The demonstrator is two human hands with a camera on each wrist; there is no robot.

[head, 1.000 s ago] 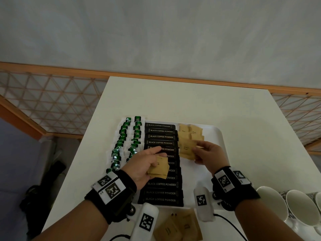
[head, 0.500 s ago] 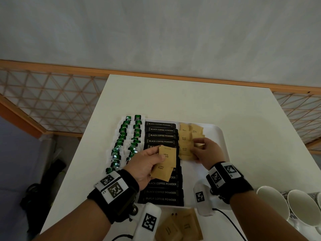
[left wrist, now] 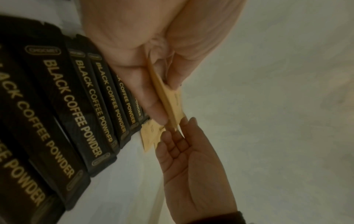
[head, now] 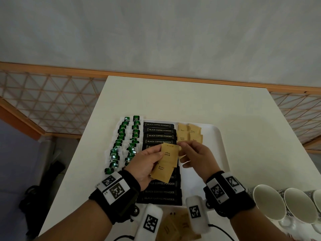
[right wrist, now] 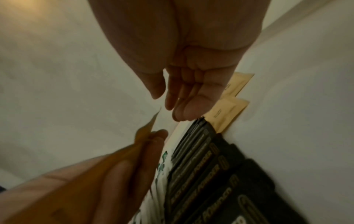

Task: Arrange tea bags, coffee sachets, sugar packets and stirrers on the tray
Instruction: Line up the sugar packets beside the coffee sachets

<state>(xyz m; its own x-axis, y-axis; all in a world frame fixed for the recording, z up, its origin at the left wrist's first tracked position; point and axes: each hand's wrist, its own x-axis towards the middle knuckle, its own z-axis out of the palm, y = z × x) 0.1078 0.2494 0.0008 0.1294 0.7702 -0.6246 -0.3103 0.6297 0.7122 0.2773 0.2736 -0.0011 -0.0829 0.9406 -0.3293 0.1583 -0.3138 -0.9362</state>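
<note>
My left hand [head: 145,163] pinches fanned tan paper brown-sugar packets [head: 169,156] above the white tray [head: 214,136], so my empty, loosely open right hand [head: 196,156] at 3 o'clock can pick one off.

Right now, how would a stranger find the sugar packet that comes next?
Start at the white tray on the table, with its middle column of black coffee sachets. Above that column, the left hand pinches two brown sugar packets. The upper one alone has its print upside down.
</note>
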